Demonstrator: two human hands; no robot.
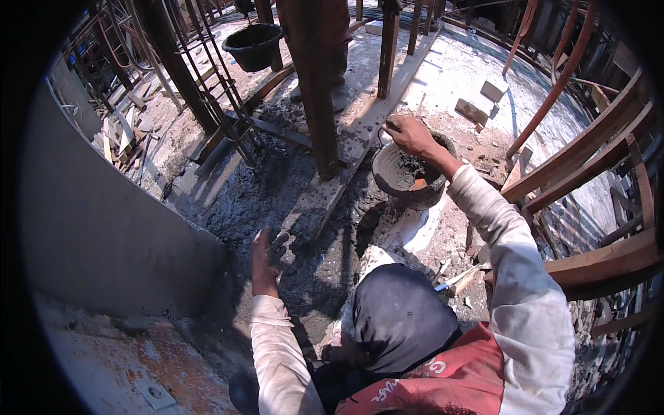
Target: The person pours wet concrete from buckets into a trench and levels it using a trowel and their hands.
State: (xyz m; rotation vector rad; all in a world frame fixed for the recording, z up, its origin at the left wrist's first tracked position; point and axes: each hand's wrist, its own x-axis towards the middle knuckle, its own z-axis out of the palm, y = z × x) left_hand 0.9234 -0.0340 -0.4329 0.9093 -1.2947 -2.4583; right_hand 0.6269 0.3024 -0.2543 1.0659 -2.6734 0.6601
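1. Wet grey mortar, spread across floor [277,194] between curved grey wall [104,228] and wooden post [315,90].
2. Round mortar pan [408,173], partly filled with grey mix, just right of plank [360,131].
3. Right hand [409,135] at pan's far rim, closed on what looks like a trowel handle, blurred.
4. Left hand [266,252] open, fingers spread, pressed on wet mortar near plank's end.
5. Black bucket [254,45] well beyond, contents unseen.
6. Open slab beyond pan; timber frames [595,152] crowding right edge.

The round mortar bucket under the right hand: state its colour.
Dark grey to black, smeared with grey mortar; the round mortar bucket under the right hand shows best in the head view.
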